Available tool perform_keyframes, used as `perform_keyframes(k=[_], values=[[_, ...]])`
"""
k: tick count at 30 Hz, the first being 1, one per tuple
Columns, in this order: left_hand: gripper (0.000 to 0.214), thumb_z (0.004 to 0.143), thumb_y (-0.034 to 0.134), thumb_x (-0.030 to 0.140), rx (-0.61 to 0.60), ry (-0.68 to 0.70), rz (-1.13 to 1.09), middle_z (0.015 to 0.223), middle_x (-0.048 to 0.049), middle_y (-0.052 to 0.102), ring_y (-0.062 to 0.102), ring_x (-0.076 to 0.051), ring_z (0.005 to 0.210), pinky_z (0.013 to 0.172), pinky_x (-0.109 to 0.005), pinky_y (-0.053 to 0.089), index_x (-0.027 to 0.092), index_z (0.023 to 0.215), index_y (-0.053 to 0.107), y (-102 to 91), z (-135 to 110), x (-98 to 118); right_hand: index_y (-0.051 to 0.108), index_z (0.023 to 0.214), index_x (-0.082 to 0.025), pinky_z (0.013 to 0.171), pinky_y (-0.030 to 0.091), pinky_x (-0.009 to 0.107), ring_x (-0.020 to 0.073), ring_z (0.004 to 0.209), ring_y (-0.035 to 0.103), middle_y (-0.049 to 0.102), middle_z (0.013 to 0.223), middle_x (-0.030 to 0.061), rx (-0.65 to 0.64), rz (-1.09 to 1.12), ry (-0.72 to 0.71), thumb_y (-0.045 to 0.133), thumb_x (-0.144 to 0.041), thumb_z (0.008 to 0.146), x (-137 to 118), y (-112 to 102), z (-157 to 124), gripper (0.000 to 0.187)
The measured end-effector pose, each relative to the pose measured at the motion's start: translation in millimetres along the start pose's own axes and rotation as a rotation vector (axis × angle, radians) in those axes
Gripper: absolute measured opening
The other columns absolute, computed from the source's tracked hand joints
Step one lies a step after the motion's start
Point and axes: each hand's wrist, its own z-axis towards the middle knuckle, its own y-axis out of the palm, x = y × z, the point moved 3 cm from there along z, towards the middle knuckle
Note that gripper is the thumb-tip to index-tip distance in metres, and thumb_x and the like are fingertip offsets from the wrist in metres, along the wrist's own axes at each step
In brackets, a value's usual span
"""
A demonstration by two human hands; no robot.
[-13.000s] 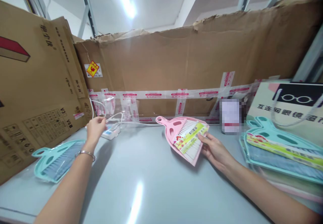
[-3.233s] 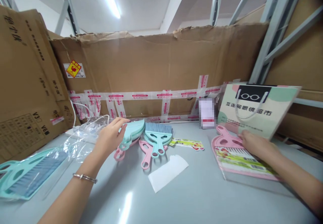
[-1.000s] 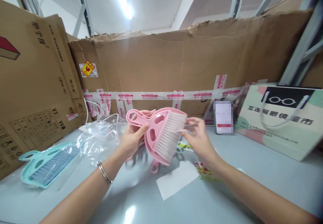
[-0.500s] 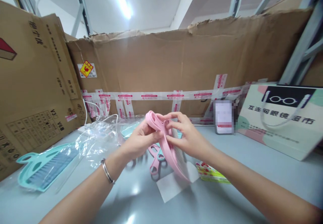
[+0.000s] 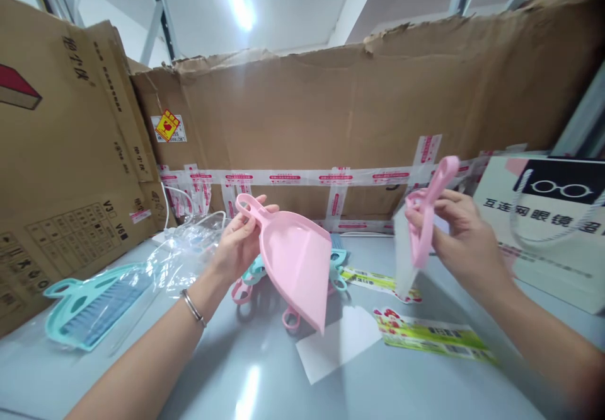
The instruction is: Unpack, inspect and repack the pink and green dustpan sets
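My left hand (image 5: 241, 243) grips a pink dustpan (image 5: 297, 256) by its looped handle, the pan tilted with its wide lip pointing down to the right. Well apart on the right, my right hand (image 5: 460, 234) is closed on a small pink hand brush (image 5: 428, 218), held on edge with pale bristles facing left. Under and behind the dustpan lie pink and teal pieces with looped handles, such as a teal one (image 5: 339, 268); the dustpan hides most of them. A white paper (image 5: 335, 344) rests on the table below the dustpan's lip.
A teal dustpan and brush set (image 5: 97, 306) in clear plastic lies left, beside crumpled plastic wrap (image 5: 184, 256). Printed yellow-green cards (image 5: 437, 335) lie right. Cardboard (image 5: 302, 117) walls the back, a large carton (image 5: 70, 155) stands left, and a paper bag (image 5: 548, 237) stands right.
The brush and dustpan, held together before, are now apart. My right hand has moved right with the brush; my left hand has moved slightly left, and the dustpan now shows its inner face.
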Motion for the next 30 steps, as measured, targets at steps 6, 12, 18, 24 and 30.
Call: perform_keyframes(k=[6,12,18,24,30], values=[[0.037,0.084,0.046,0.029,-0.008,-0.147,-0.212,0.112,-0.0084,0.06,0.055,-0.022,0.104,0.092,-0.039,0.043,0.018,0.119,0.052,-2.2,-1.1,-8.8,0.047,0.064,-0.022,0.084,0.039,0.039,0.0223,0.1,0.053,0.057,0.107,0.005,-0.041,0.073,0.007,0.057,-0.037,0.073,27.3,11.7,-12.0,0.02],[0.034,0.084,0.047,0.029,-0.038,-0.203,-0.365,0.105,-0.0073,0.06,0.056,-0.022,0.096,0.088,-0.038,0.043,0.017,0.116,0.054,-5.4,-1.3,-14.1,0.046,0.064,-0.022,0.069,0.04,0.033,0.0165,0.073,0.049,0.054,0.086,0.0024,-0.055,0.1,0.091,0.057,-0.039,0.072,46.1,20.8,-19.2,0.022],[0.032,0.083,0.05,0.033,0.029,-0.259,-0.479,0.093,-0.0056,0.063,0.059,-0.02,0.086,0.082,-0.035,0.045,0.016,0.11,0.057,4.5,-5.3,-14.8,0.048,0.079,-0.022,0.078,0.037,0.037,0.0182,0.079,0.045,0.043,0.084,0.0008,0.019,0.117,0.173,0.054,-0.049,0.074,51.4,19.7,-19.9,0.028],[0.031,0.081,0.053,0.04,0.043,-0.325,-0.507,0.086,-0.0033,0.064,0.06,-0.018,0.074,0.072,-0.033,0.049,0.018,0.102,0.06,19.2,-11.4,-18.0,0.043,0.076,-0.024,0.064,0.039,0.033,0.0165,0.067,0.045,0.044,0.073,-0.0006,-0.032,0.345,0.276,0.048,-0.053,0.08,18.9,24.5,-34.6,0.03],[0.037,0.082,0.052,0.043,0.009,-0.293,-0.326,0.091,-0.0063,0.065,0.061,-0.02,0.081,0.076,-0.035,0.048,0.018,0.108,0.058,26.3,-15.0,-21.4,0.038,0.083,-0.027,0.055,0.043,0.026,0.0129,0.062,0.048,0.046,0.078,-0.0021,-0.2,0.61,0.178,0.062,-0.04,0.075,-25.9,35.5,-53.9,0.028]])
